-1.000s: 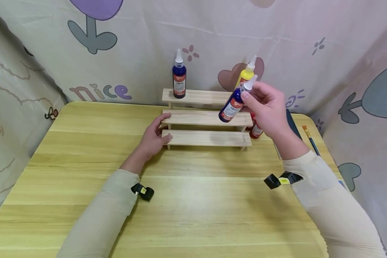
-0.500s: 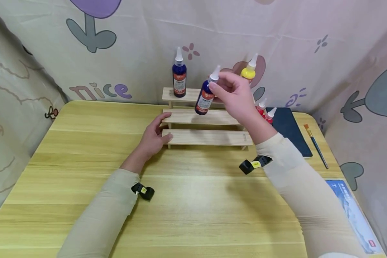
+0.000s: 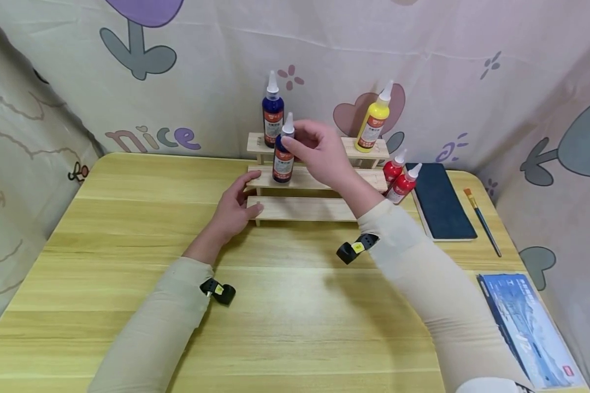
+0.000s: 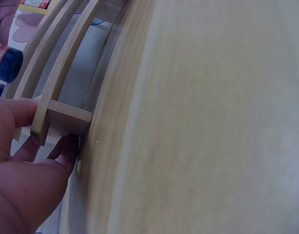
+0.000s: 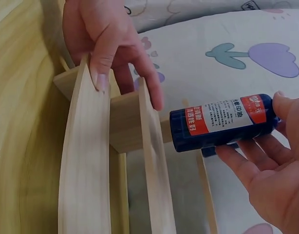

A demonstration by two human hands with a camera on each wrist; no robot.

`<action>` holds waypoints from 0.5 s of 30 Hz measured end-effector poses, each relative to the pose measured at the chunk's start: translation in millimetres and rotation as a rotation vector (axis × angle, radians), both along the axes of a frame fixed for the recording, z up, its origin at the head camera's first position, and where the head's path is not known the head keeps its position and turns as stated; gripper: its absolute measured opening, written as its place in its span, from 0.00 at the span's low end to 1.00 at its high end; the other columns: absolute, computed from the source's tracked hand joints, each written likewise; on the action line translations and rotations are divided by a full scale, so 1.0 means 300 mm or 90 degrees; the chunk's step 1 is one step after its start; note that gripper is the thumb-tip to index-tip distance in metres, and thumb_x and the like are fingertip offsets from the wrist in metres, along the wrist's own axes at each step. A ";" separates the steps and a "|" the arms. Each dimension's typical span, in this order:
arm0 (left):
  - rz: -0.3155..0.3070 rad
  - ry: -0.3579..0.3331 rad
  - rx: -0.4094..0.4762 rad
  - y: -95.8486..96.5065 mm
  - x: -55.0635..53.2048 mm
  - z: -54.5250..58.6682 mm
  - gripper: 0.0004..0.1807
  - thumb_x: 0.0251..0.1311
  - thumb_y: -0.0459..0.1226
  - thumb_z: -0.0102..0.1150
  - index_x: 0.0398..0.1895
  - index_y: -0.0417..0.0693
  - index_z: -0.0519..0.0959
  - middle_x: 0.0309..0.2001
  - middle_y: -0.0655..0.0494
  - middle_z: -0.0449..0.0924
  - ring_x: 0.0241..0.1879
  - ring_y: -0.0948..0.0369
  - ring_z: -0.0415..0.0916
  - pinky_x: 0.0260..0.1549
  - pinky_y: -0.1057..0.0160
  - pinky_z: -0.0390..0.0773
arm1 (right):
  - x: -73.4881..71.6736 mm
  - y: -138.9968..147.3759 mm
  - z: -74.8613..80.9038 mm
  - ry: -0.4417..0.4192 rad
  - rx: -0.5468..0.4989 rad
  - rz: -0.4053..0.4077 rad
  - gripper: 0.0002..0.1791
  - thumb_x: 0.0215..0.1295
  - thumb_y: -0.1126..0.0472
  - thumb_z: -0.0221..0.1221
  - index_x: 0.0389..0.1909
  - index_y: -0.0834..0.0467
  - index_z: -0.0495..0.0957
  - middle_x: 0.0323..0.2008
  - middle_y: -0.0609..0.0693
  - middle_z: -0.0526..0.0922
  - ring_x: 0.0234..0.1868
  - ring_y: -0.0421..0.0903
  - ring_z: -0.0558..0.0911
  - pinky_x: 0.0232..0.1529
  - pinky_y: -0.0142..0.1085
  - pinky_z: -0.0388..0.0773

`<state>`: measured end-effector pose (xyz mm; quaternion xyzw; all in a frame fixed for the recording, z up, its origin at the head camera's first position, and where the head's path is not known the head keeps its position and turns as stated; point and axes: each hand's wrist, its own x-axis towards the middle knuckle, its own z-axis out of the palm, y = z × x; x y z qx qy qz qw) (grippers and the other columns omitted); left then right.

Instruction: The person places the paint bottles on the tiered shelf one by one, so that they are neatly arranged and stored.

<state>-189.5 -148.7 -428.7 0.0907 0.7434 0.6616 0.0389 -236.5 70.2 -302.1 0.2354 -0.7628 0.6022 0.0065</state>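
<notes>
A three-tier wooden rack [image 3: 319,208] stands against the back curtain. My left hand [image 3: 230,210] grips its left end, thumb on the lowest tier and a finger on the middle one. By the neck, my right hand [image 3: 322,153] pinches a blue ink bottle [image 5: 222,121] with a white nozzle and a red-and-white label. The bottle is upright over the middle tier's left end, its base just above the board in the right wrist view. Behind it, another blue ink bottle [image 3: 273,112] stands on the top tier's left, and a yellow ink bottle [image 3: 372,126] on its right.
Two red ink bottles [image 3: 402,185] stand beside the rack's right end. Farther right lie a dark notebook [image 3: 442,202], a paintbrush [image 3: 482,221] and a blue-and-white pad [image 3: 531,327]. A patterned curtain [image 3: 216,65] hangs along the table's back.
My right hand has carried the blue ink bottle leftward from the rack's right side and lowered it over the middle tier's left end. The left hand has stayed put.
</notes>
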 end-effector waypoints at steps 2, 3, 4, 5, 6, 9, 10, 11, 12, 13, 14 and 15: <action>-0.001 0.000 0.002 -0.001 0.002 0.002 0.40 0.62 0.18 0.56 0.75 0.53 0.64 0.74 0.58 0.57 0.67 0.48 0.62 0.68 0.53 0.59 | -0.001 -0.018 -0.003 0.007 0.014 0.003 0.15 0.70 0.65 0.61 0.54 0.68 0.80 0.47 0.58 0.83 0.46 0.48 0.82 0.50 0.38 0.79; -0.001 0.000 0.004 -0.002 0.002 0.003 0.40 0.61 0.18 0.56 0.74 0.53 0.64 0.74 0.58 0.57 0.67 0.48 0.63 0.68 0.54 0.59 | -0.001 -0.026 -0.005 0.012 0.020 0.006 0.15 0.71 0.66 0.60 0.55 0.68 0.80 0.47 0.59 0.83 0.46 0.49 0.82 0.50 0.38 0.79; -0.002 0.000 0.005 -0.002 0.002 0.003 0.39 0.61 0.18 0.56 0.74 0.53 0.64 0.74 0.58 0.57 0.67 0.48 0.63 0.68 0.54 0.59 | -0.002 -0.033 -0.007 0.015 0.027 0.008 0.15 0.71 0.66 0.60 0.55 0.68 0.80 0.48 0.59 0.83 0.46 0.49 0.82 0.50 0.37 0.78; -0.002 0.000 0.005 -0.002 0.003 0.003 0.39 0.62 0.18 0.56 0.74 0.52 0.63 0.74 0.57 0.57 0.67 0.48 0.63 0.69 0.54 0.58 | -0.003 -0.040 -0.010 0.017 0.032 0.009 0.15 0.71 0.66 0.60 0.55 0.68 0.80 0.48 0.59 0.83 0.46 0.49 0.81 0.50 0.37 0.78; -0.001 0.000 0.004 -0.002 0.003 0.002 0.39 0.62 0.18 0.56 0.74 0.53 0.64 0.74 0.57 0.58 0.67 0.48 0.63 0.68 0.54 0.58 | -0.005 -0.045 -0.013 0.020 0.038 0.011 0.15 0.71 0.66 0.60 0.55 0.67 0.80 0.48 0.58 0.83 0.46 0.48 0.81 0.50 0.37 0.78; -0.002 0.000 0.004 -0.003 0.002 0.000 0.39 0.62 0.18 0.56 0.74 0.53 0.63 0.74 0.57 0.58 0.68 0.48 0.62 0.67 0.52 0.61 | -0.011 -0.058 -0.022 0.020 0.045 0.020 0.14 0.70 0.64 0.61 0.53 0.65 0.81 0.46 0.55 0.84 0.45 0.47 0.82 0.50 0.36 0.78; -0.001 0.000 0.003 -0.004 0.003 -0.001 0.39 0.62 0.18 0.56 0.74 0.53 0.63 0.74 0.57 0.58 0.68 0.47 0.62 0.66 0.52 0.62 | -0.013 -0.060 -0.025 0.019 0.049 0.022 0.14 0.70 0.63 0.62 0.53 0.64 0.82 0.46 0.54 0.84 0.44 0.46 0.82 0.49 0.36 0.78; -0.001 0.000 0.003 -0.004 0.003 -0.001 0.40 0.62 0.18 0.56 0.75 0.53 0.63 0.74 0.57 0.57 0.68 0.47 0.62 0.66 0.51 0.63 | -0.014 -0.062 -0.029 0.019 0.052 0.023 0.14 0.70 0.62 0.62 0.53 0.63 0.82 0.46 0.53 0.84 0.44 0.45 0.82 0.49 0.36 0.78; -0.002 -0.001 0.004 -0.004 0.003 0.000 0.40 0.62 0.18 0.56 0.75 0.54 0.63 0.74 0.57 0.57 0.68 0.47 0.62 0.65 0.51 0.64 | -0.016 -0.063 -0.032 0.020 0.057 0.023 0.14 0.70 0.62 0.62 0.53 0.62 0.82 0.46 0.51 0.84 0.44 0.44 0.82 0.49 0.35 0.79; -0.003 0.000 0.006 -0.005 0.003 0.000 0.40 0.62 0.18 0.56 0.75 0.54 0.63 0.75 0.57 0.57 0.68 0.47 0.62 0.65 0.51 0.64 | -0.015 -0.064 -0.034 0.018 0.061 0.021 0.14 0.70 0.61 0.63 0.53 0.61 0.82 0.46 0.51 0.84 0.44 0.43 0.82 0.49 0.35 0.78; -0.004 0.000 0.006 -0.005 0.003 0.001 0.40 0.62 0.18 0.56 0.75 0.54 0.63 0.75 0.57 0.57 0.68 0.48 0.62 0.65 0.51 0.64 | -0.015 -0.064 -0.036 0.020 0.064 0.020 0.14 0.70 0.61 0.63 0.53 0.61 0.82 0.46 0.50 0.84 0.44 0.43 0.82 0.49 0.35 0.78; -0.005 0.000 0.006 -0.005 0.003 0.002 0.40 0.62 0.18 0.56 0.75 0.54 0.63 0.75 0.58 0.57 0.68 0.48 0.62 0.65 0.51 0.64 | -0.015 -0.064 -0.037 0.023 0.067 0.019 0.15 0.70 0.60 0.63 0.54 0.60 0.82 0.46 0.49 0.84 0.45 0.42 0.82 0.50 0.35 0.78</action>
